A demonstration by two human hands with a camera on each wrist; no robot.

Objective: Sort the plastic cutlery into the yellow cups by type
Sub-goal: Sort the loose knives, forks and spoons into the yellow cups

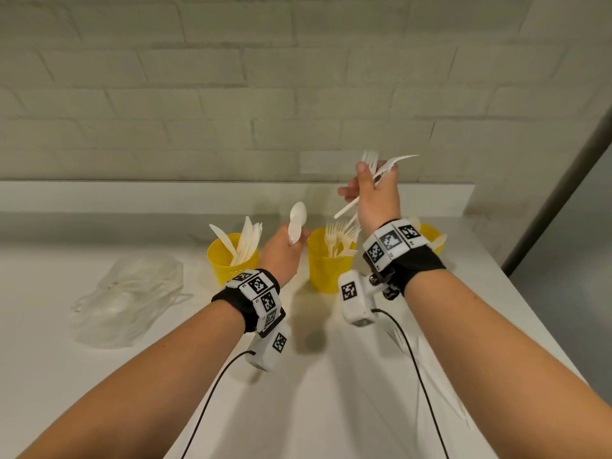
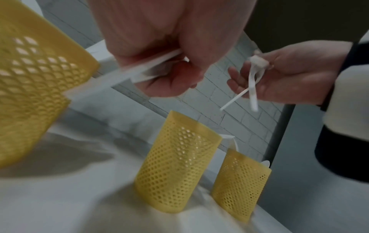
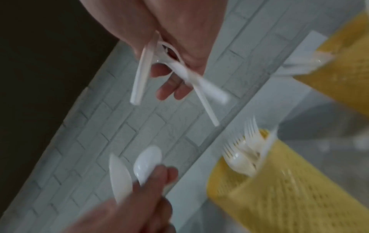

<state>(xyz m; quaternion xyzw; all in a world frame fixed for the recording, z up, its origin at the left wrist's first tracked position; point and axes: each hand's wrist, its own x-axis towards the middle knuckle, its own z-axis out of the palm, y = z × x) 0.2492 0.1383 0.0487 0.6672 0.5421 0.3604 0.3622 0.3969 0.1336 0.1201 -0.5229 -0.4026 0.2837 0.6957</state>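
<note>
Spoons in one hand, forks in the other

So, mid-sort. Centre of the head view, the left hand (image 1: 281,248) has its fingers curled round two white plastic spoons (image 1: 297,223), bowls up, long axis near vertical. Upper right, the right hand (image 1: 374,197) clamps a fanned bunch of white plastic forks (image 1: 376,170), tines up and handles slanting down-left.

Behind them stand three yellow perforated cups: the left knife cup (image 1: 231,263), the middle fork cup (image 1: 326,270), and the right spoon cup (image 1: 432,236), mostly hidden by the wrist.

My take: square each bunch up first, then drop it handles-first, straight down, into its matching cup, since splayed handles could catch a rim.
</note>
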